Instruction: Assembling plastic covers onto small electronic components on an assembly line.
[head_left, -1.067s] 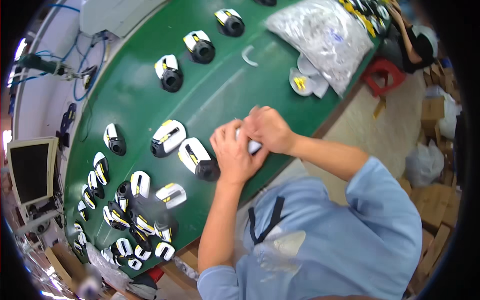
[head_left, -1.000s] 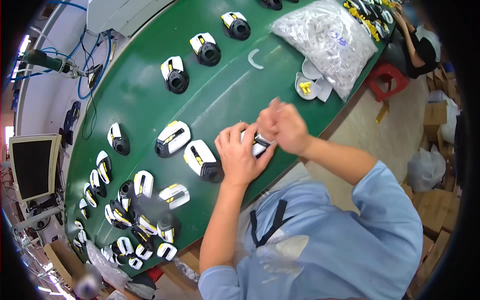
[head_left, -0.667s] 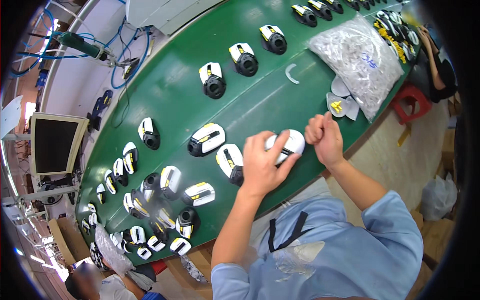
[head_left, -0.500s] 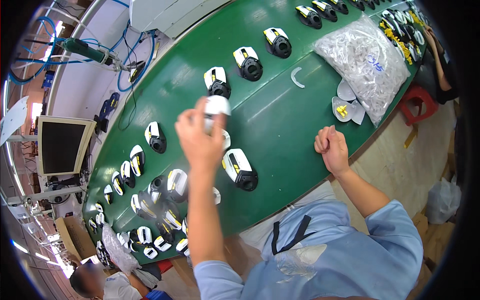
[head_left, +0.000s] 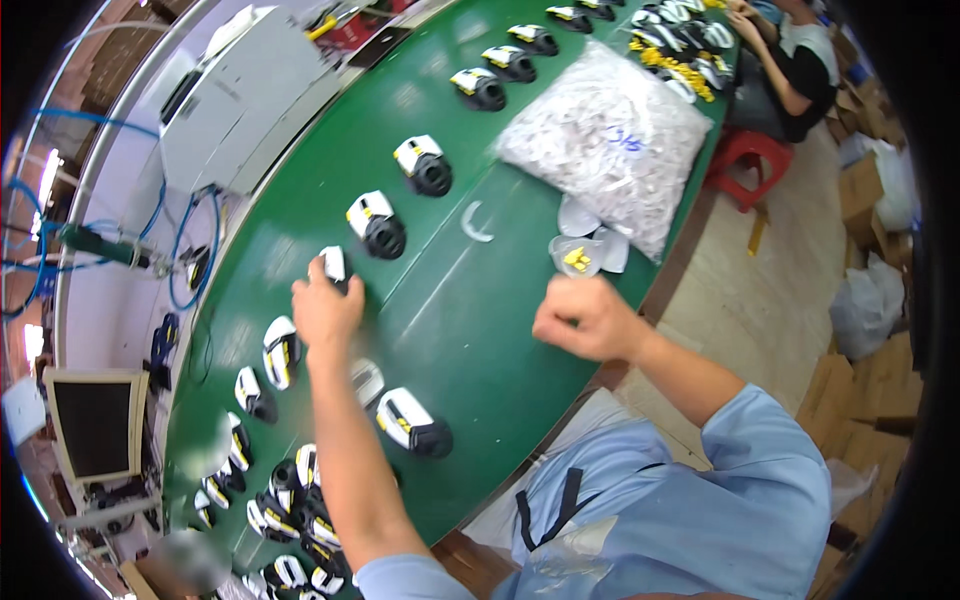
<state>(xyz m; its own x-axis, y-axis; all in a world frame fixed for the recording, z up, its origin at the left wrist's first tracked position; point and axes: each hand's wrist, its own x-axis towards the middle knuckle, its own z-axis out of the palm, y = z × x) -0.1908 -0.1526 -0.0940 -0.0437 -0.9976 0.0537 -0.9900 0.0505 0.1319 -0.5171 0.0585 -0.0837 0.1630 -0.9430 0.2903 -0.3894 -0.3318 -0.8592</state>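
Observation:
My left hand [head_left: 328, 312] is closed round a white-and-black plastic housing [head_left: 335, 263], whose white top shows past the fingertips; the rest is hidden by the hand. Up the table from it stand a similar housing [head_left: 377, 226] and another [head_left: 422, 166], both white-topped with yellow accents and black bodies. My right hand [head_left: 590, 318] hovers, fingers curled in a fist, just on the near side of a clear plastic bowl [head_left: 560, 255] of small yellow parts [head_left: 577, 260]. Whatever the right fist may hold is hidden. Nearer lie a white-and-yellow housing [head_left: 412, 422] and a whitish oval part [head_left: 367, 381].
A large clear bag of whitish parts [head_left: 610, 140] lies beyond the bowl on the green table [head_left: 470, 330]. A curved translucent strip [head_left: 476, 222] lies mid-table. More housings cluster at lower left. A red stool [head_left: 750, 165] and a seated person [head_left: 790, 70] are at upper right.
The view has swung, shifting the table leftward and down. My left hand, which carried a white piece beside the row, now grips at the housing there. My right fist has come close to the bowl.

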